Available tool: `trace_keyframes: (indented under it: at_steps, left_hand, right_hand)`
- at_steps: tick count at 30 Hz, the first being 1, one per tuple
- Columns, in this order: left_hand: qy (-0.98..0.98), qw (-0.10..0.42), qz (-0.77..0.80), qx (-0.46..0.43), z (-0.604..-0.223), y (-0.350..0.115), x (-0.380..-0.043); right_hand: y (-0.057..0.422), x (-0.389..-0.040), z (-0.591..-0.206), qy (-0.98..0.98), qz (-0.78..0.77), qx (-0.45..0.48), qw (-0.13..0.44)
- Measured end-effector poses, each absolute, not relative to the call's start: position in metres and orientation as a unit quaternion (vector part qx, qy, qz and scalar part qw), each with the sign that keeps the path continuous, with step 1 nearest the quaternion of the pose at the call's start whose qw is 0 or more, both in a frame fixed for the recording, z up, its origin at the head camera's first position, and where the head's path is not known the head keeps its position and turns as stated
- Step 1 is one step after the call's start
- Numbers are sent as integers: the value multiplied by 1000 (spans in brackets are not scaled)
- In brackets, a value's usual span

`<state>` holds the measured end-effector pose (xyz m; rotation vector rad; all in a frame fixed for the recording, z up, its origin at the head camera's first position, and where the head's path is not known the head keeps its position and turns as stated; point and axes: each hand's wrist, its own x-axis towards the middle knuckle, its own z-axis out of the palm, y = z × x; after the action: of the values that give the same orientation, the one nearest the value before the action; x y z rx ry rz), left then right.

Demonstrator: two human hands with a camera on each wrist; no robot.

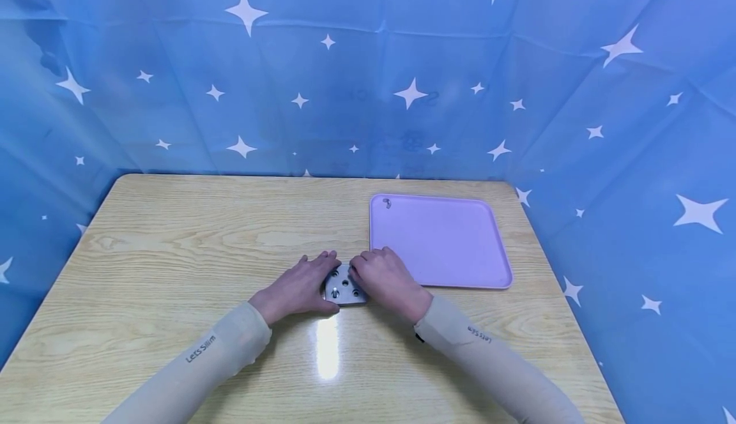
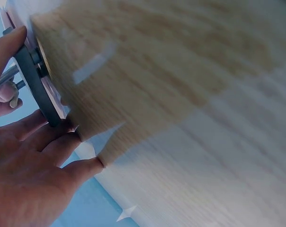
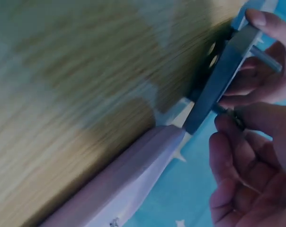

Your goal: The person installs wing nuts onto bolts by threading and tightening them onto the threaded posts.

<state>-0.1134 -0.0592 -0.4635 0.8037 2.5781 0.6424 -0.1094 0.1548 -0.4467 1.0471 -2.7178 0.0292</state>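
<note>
A grey metal plate with several holes lies low over the wooden table, between both hands. My left hand grips it by its edges, thumb on the near side and fingers on the far side. One bolt sticks up from the plate near the left thumb. At another, shorter threaded end, my right hand pinches a small metal wing nut between thumb and index finger; the fingers hide most of it. In the left wrist view, one ear of that wing nut shows beneath the fingertips.
A purple tray stands at the right, just beyond my right hand. In its far left corner lies a small curved metal piece. The wooden table ends at a blue curtain with white stars at the back and sides.
</note>
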Motion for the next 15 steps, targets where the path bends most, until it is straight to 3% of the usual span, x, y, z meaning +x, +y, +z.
trace_keyframes:
  at_steps: [6, 15]
  left_hand:
    - [912, 178, 229, 291, -465, -60, -113]
    - [913, 186, 227, 284, -464, -59, -114]
  right_hand:
    - [162, -110, -438, -932, 36, 352, 81]
    - [184, -121, -416, -881, -49, 470, -22]
